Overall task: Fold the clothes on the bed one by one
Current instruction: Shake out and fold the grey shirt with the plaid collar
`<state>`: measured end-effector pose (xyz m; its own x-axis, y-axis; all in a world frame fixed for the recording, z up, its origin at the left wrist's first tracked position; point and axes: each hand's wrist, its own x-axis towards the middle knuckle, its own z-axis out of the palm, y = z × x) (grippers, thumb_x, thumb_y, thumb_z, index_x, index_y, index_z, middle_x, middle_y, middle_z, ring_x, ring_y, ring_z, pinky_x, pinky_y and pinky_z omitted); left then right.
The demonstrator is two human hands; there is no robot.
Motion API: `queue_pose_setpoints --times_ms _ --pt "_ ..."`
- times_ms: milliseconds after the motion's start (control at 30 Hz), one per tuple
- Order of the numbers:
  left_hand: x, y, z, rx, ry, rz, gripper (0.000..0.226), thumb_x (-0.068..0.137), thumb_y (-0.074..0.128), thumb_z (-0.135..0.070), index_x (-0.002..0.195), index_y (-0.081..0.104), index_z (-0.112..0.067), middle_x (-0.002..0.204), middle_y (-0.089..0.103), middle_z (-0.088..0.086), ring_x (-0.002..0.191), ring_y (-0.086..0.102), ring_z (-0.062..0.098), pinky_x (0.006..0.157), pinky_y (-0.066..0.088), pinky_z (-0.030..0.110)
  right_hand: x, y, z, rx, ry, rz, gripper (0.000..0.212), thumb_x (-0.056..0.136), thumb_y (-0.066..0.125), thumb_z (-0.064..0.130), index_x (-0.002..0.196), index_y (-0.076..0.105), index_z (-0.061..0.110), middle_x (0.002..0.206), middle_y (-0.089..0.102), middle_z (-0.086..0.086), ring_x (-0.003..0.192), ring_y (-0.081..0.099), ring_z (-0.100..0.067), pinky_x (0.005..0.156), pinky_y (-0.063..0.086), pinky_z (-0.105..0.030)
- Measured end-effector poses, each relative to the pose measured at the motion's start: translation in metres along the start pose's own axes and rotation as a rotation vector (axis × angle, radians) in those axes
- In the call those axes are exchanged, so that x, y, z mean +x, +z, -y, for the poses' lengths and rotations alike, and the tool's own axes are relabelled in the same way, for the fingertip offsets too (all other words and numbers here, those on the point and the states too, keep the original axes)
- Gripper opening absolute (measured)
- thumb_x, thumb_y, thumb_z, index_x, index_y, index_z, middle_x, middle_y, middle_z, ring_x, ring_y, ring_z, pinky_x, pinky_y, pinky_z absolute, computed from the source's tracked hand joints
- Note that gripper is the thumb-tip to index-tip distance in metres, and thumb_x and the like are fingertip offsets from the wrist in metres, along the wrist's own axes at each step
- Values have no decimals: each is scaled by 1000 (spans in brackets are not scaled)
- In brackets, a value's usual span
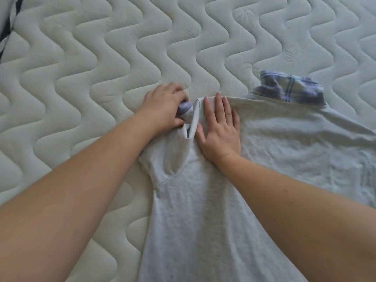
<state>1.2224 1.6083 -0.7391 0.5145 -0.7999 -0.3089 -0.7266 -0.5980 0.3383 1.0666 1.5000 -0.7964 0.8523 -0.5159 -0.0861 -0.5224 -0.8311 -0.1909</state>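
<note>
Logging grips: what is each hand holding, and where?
Left hand grips the grey shirt by its sleeve cuff; right hand lies flat on it.

A single wide-angle camera, worn on the person's head, looks forward and steeply down onto the bed (pixel 101 58), whose quilted wavy surface fills the frame from edge to edge. The view is close: both bare forearms enter from the bottom corners and reach inward, with the left hand (pixel 162 106) and right hand (pixel 219 129) near the middle. A pale grey garment (pixel 203 210) runs from the bottom edge up to the centre and off the right side. The lens bends the quilting lines toward the borders. A dark striped cloth (pixel 10 23) clips the top left corner.
</note>
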Motion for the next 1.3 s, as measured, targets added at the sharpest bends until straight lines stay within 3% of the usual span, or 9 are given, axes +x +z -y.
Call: queue_pose_setpoints --times_ms 167,467,533,633,733,900,1100,1200,1300 --pt "-22 -8 3 -411 -109 -65 23 83 73 -32 88 53 -21 78 56 -9 79 56 19 63 38 29 -1 -1 0 6 -9 31 61 94 31 53 153 16 41 164 5 -7 151 1 -24 121 3 -46" --pt "-109 8 61 -713 -674 -378 9 91 66 -21 99 63 -23 92 67 -5 87 62 16 74 42 25 0 2 1 -11 4 40 61 95 25 52 153 9 43 164 2 -8 151 -2 -23 121 -1 -44" --pt "-127 16 65 -950 -738 -387 17 94 62 -9 106 62 -20 98 71 0 90 68 17 81 53 31 0 1 1 -14 7 50 61 95 24 53 153 7 43 164 0 -7 151 -4 -22 121 -3 -43" --pt "-140 22 65 -1153 -755 -404 29 92 61 1 116 59 -16 98 71 -3 81 68 0 71 54 16 1 0 1 -16 8 55 61 95 24 53 153 6 43 164 -1 -7 151 -5 -22 121 -3 -44" --pt "-139 22 63 -1277 -759 -371 23 91 68 -18 114 64 -17 101 74 -2 89 71 5 73 54 20 0 0 1 -16 5 54 60 96 24 53 152 6 45 164 -2 -9 151 -5 -23 121 -2 -45" --pt "-122 14 57 -1211 -746 -333 12 85 75 -35 94 68 -32 91 75 -11 84 72 7 68 55 23 1 2 1 -20 -2 42 56 97 23 51 150 6 50 163 -2 -14 151 -5 -28 121 -1 -46" --pt "-102 6 63 -764 -920 -687 20 84 67 -26 94 49 -26 76 57 -13 68 55 4 79 52 35 2 4 0 -33 4 44 60 96 23 54 152 3 44 164 -3 -12 151 -6 -25 120 -4 -44" --pt "-99 7 63 -700 -793 -458 56 84 72 -44 128 49 -20 103 59 -9 90 57 11 86 48 31 2 4 0 -34 9 50 64 96 22 55 154 2 39 164 -4 -10 151 -7 -23 120 -6 -42" --pt "-92 2 65 -540 -681 -266 39 79 80 -36 107 63 -16 101 64 -3 93 61 19 80 47 31 2 4 0 -34 7 58 64 96 21 56 154 2 38 164 -5 -8 151 -8 -21 120 -6 -42"
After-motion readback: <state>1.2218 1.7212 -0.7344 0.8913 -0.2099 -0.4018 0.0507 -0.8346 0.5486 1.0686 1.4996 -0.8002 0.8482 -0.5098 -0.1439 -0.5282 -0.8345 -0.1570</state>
